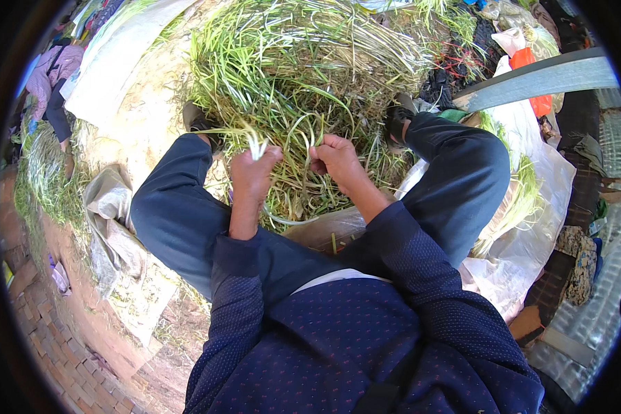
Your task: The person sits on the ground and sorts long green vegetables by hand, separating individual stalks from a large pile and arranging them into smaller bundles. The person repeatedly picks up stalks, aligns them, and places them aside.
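Note:
My left hand [254, 174] is closed round a small bunch of pale green-white stalks [255, 143], whose tips stick up above the fist. To its right, my right hand [337, 159] pinches a thin pale green strand [312, 134]. Both hands are over a large tangled heap of long green stalks [300, 76] that lies between my bent legs and reaches beyond my feet. Some of my fingertips are hidden by the curled fingers and stalks.
Another person [54, 83] bends over green stalks at the upper left. Pale sheeting [107, 65] and a crumpled sack [103, 200] lie left. At right are a curved grey beam [538, 77], an orange bag [539, 103] and plastic sheeting [545, 186] under pale stalks.

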A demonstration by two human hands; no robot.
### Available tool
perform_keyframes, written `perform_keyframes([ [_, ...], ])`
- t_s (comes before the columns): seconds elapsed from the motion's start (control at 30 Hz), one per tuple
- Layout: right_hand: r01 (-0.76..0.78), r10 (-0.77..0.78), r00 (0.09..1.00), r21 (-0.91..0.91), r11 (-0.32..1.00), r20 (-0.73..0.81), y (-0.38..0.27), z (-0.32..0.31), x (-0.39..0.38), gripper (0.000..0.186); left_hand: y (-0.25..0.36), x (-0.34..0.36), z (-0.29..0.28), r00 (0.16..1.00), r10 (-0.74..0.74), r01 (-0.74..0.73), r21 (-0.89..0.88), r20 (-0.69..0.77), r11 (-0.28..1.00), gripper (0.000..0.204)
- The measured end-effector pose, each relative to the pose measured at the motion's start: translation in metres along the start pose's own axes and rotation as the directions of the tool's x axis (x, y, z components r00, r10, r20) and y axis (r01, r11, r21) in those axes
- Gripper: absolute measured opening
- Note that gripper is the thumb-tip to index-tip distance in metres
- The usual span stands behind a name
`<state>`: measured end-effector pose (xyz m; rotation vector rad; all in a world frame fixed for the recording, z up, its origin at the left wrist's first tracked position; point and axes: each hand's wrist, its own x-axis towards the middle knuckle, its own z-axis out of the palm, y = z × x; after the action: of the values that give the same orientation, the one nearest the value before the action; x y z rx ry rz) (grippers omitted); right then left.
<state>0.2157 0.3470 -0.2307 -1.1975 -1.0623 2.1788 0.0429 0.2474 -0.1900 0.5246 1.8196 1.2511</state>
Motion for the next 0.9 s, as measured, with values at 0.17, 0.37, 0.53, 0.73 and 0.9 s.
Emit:
perform_keyframes([
  [0.17, 0.096, -0.085, 0.993, -0.14, 0.985, 0.084, 0.002, 0.018, -0.005, 0.008, 0.0, -0.003, 0.013, 0.988, -0.038, 0.043, -0.029, 0.15, 0.999, 0.016],
  [0.37, 0.153, -0.153, 0.988, -0.264, 0.952, 0.023, 0.007, 0.028, -0.01, 0.012, 0.009, -0.011, 0.017, 0.989, -0.095, 0.098, -0.024, 0.113, 0.995, 0.013],
  [0.53, 0.017, -0.023, 0.999, -0.11, 0.994, -0.049, 0.017, 0.033, -0.008, 0.014, 0.014, -0.017, 0.022, 0.992, -0.118, 0.121, -0.059, 0.049, 0.991, 0.009],
  [0.73, 0.039, -0.071, 0.992, -0.281, 0.959, -0.103, 0.031, 0.024, 0.0, 0.016, 0.006, -0.013, 0.02, 1.0, -0.029, 0.03, -0.086, 0.013, 0.996, 0.008],
  [0.9, -0.044, -0.003, 0.984, -0.264, 0.964, -0.176, 0.03, 0.003, 0.004, 0.016, 0.015, -0.014, 0.009, 0.999, 0.019, -0.01, -0.267, 0.03, 0.964, 0.006],
])
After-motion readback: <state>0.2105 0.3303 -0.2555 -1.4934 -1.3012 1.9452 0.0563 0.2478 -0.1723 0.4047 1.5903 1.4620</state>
